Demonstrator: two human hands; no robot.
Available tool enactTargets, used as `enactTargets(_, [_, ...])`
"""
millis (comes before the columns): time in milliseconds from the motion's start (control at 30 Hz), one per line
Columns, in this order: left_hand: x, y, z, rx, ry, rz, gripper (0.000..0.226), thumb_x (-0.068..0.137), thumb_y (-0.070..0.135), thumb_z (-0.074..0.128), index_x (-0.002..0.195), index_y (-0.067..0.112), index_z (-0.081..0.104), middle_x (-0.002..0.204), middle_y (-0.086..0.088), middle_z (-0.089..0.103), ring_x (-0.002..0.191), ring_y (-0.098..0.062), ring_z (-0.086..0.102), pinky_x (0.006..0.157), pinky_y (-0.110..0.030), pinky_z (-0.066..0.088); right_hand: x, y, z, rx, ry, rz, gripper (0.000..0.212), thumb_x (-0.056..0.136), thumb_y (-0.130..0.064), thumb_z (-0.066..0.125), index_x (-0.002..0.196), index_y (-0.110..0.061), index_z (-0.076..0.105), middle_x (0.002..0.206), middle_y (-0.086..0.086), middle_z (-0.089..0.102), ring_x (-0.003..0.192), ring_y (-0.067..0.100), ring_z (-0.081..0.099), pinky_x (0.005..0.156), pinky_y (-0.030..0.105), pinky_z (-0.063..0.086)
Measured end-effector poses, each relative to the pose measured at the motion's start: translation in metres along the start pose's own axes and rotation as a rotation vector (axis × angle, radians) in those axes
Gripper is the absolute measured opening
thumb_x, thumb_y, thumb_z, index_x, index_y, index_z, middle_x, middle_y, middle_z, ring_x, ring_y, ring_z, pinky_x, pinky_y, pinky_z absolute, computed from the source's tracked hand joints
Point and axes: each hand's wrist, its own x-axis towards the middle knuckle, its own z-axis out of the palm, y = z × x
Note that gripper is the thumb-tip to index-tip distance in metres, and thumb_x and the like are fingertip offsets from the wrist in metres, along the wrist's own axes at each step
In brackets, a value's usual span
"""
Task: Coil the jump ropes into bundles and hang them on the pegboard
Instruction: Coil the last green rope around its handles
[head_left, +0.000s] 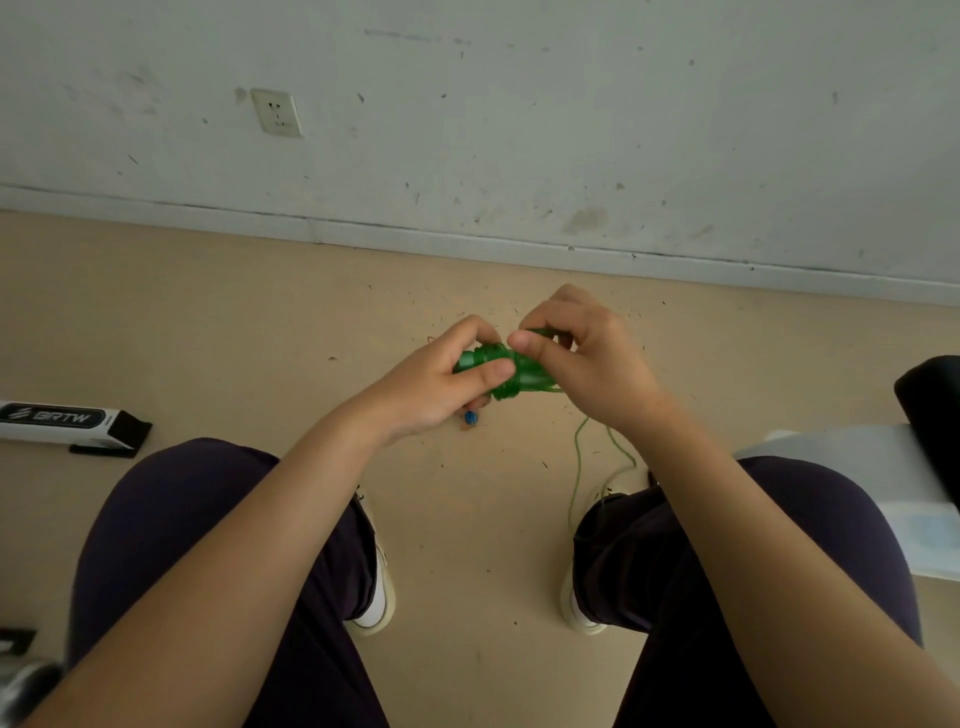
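Two bare forearms reach up from the bottom corners of the frame over dark-trousered knees and meet at mid-frame. At centre, the left hand (439, 382) curls its fingers and thumb around the green jump rope bundle (501, 369), a tight coil held above the floor. Just right of it, the right hand (582, 358) pinches a strand of the same bundle between thumb and fingers, the two hands nearly touching. A loose green cord (576, 467) trails down from the bundle toward the lower right, ending near the right shoe (579, 608). The left shoe (379, 597) shows below centre. Something small and blue hangs under the left hand; what it is cannot be told. On the tan floor (208, 312) at the left edge lies a white and black box (67, 423). A wall socket (276, 111) sits on the scuffed wall in the upper left.
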Motion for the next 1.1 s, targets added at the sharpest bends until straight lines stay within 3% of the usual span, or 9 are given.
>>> enactTargets(100, [-0.002,-0.003,0.000,-0.072,-0.075,-0.019,0.008,0.098,0.035,0.060,0.098,0.041,0.054,0.073,0.011,0.062,0.064,-0.003,0.057,0.056,-0.016,0.045,0.000,0.002,0.003,0.055,-0.045,0.063,0.016,0.087,-0.024,0.073,0.080,-0.012,0.066,0.081,0.002,0.058,0.071,0.009,0.052,0.065,0.025,0.044])
enactTargets(233, [-0.006,-0.004,-0.001,-0.113,-0.090,-0.030,0.013,0.092,0.039,0.066,0.097,0.039,0.054,0.087,-0.008,0.072,0.065,-0.014,0.060,0.050,-0.019,0.041,0.001,0.004,0.007,0.194,-0.136,0.150,0.026,0.087,-0.026,0.073,0.081,-0.006,0.059,0.062,-0.009,0.050,0.052,-0.001,0.042,0.050,0.012,0.035])
enactTargets(333, [-0.005,-0.003,0.002,-0.118,-0.070,-0.054,0.023,0.084,0.051,0.068,0.097,0.038,0.054,0.083,-0.003,0.071,0.063,-0.011,0.059,0.050,-0.020,0.041,0.001,0.003,0.010,0.257,-0.127,0.149,0.022,0.087,-0.023,0.073,0.092,-0.009,0.057,0.065,-0.008,0.057,0.055,0.000,0.049,0.052,0.014,0.040])
enactTargets(467, [-0.003,-0.004,0.004,-0.052,-0.004,-0.020,0.016,0.093,0.035,0.067,0.099,0.030,0.053,0.074,0.003,0.065,0.058,0.000,0.057,0.052,-0.016,0.043,0.000,0.003,0.013,0.274,-0.111,0.149,0.031,0.089,-0.022,0.071,0.099,-0.012,0.044,0.077,0.004,0.057,0.061,0.009,0.048,0.055,0.024,0.042])
enactTargets(667, [-0.003,-0.005,0.002,-0.091,0.061,0.013,0.019,0.092,0.027,0.070,0.096,0.027,0.051,0.076,0.003,0.063,0.057,0.001,0.058,0.051,-0.014,0.043,0.000,0.007,0.017,0.423,-0.122,0.308,0.031,0.088,-0.031,0.072,0.091,-0.005,0.056,0.081,0.004,0.055,0.061,0.012,0.049,0.053,0.024,0.041])
enactTargets(767, [-0.003,-0.006,0.002,-0.077,0.098,0.009,0.030,0.092,0.034,0.070,0.116,0.032,0.052,0.069,0.011,0.065,0.057,0.001,0.058,0.052,-0.015,0.043,-0.001,0.009,0.015,0.626,-0.190,0.376,0.033,0.089,-0.033,0.069,0.097,-0.002,0.064,0.077,0.004,0.061,0.059,0.012,0.055,0.053,0.025,0.043])
enactTargets(867, [-0.004,-0.006,0.000,-0.135,0.095,0.050,0.046,0.095,0.036,0.065,0.136,0.050,0.048,0.067,0.014,0.063,0.057,-0.002,0.056,0.051,-0.017,0.043,-0.001,0.011,0.014,0.814,-0.267,0.377,0.021,0.092,-0.034,0.064,0.097,-0.015,0.071,0.082,0.003,0.066,0.067,0.014,0.057,0.057,0.024,0.044])
enactTargets(967, [-0.002,-0.004,-0.002,-0.231,0.180,0.086,0.030,0.097,0.034,0.062,0.125,0.047,0.060,0.070,0.005,0.061,0.056,-0.009,0.052,0.045,-0.021,0.039,-0.001,0.012,0.015,0.916,-0.299,0.377,0.014,0.091,-0.032,0.065,0.098,-0.023,0.072,0.088,0.002,0.065,0.065,0.014,0.052,0.056,0.022,0.040])
enactTargets(1100, [0.002,-0.005,-0.007,-0.308,0.396,0.012,0.016,0.097,0.033,0.063,0.113,0.028,0.062,0.072,-0.002,0.063,0.052,-0.010,0.051,0.044,-0.021,0.038,-0.003,0.011,0.019,0.677,-0.283,0.381,0.017,0.096,-0.015,0.060,0.109,-0.009,0.069,0.071,0.003,0.057,0.051,0.009,0.040,0.046,0.020,0.030])
